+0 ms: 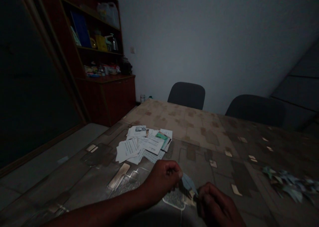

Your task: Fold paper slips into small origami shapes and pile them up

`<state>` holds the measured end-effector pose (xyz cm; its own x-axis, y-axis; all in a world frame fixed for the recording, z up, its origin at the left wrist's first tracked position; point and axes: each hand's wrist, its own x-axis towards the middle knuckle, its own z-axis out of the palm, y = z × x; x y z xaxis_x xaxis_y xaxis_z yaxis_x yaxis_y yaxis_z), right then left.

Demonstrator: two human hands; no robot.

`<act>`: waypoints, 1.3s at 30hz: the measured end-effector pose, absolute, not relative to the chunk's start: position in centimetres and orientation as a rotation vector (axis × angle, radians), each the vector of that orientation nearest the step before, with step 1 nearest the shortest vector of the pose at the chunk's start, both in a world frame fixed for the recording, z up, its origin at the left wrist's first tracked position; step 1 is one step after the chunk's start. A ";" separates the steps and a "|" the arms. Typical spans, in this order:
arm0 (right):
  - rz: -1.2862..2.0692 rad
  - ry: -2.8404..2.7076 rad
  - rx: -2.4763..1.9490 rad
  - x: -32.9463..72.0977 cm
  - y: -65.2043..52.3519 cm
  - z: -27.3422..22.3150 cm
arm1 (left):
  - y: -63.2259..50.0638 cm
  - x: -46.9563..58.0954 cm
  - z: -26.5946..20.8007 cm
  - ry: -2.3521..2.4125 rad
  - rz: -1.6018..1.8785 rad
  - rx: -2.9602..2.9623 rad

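Observation:
Between my two hands, just above the near part of the table, is a small piece of pale bluish paper (189, 183) that looks folded or bent. My left hand (163, 179) pinches its upper left end between thumb and forefinger. At the lower right end, my right hand (216, 202) has its fingers closed on the same paper. Beyond my left hand lies a loose pile of printed paper sheets (143, 144), one with a green picture. Off to the right sits a heap of small folded paper pieces (291, 184); dim light blurs their shapes.
A patterned cloth covers the table (171, 119). Two dark chairs (186, 94) stand at its far side, before a pale wall. A reddish-brown cabinet (112, 97) with filled shelves is at the back left.

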<state>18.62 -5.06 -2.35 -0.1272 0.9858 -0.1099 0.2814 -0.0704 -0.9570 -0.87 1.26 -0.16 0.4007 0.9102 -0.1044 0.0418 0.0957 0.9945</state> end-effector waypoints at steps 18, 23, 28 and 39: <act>0.979 -1.686 -1.507 17.0 -5.2 -2.3 | -0.4 -0.2 -0.3 1.001 0.811 1.579; 0.980 -1.641 -1.466 17.4 -5.1 -3.0 | 0.7 -0.9 0.3 1.043 0.899 1.354; 0.995 -1.570 -1.450 17.7 -5.0 -3.0 | 1.7 -1.4 0.0 1.013 0.937 1.283; 1.067 -1.509 -1.407 16.7 -5.7 -0.8 | 0.2 -0.8 0.7 1.018 0.841 1.328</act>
